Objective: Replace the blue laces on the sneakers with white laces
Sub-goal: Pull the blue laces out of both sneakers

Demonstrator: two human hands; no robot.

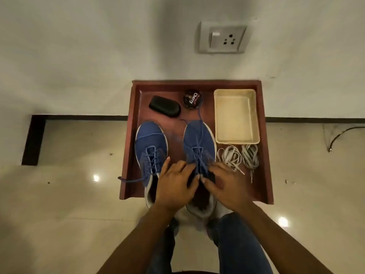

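Observation:
Two blue sneakers stand side by side on a red-brown wooden tray point(264, 135), toes pointing away from me. The left sneaker point(150, 143) keeps its blue lace, one end trailing over the tray's left edge. My left hand point(175, 184) and my right hand point(225, 184) rest on the right sneaker point(198, 139) near its tongue, fingertips pinching its blue lace point(199, 123), whose loose ends run forward over the toe. Two bundles of white laces point(239, 157) lie just right of that sneaker.
A cream rectangular tray point(219, 115) sits at the back right of the wooden tray. A black brush point(165, 108) and a round polish tin point(193, 99) lie at the back. A wall with a socket point(223, 37) rises behind. Glossy floor surrounds; my knees are below.

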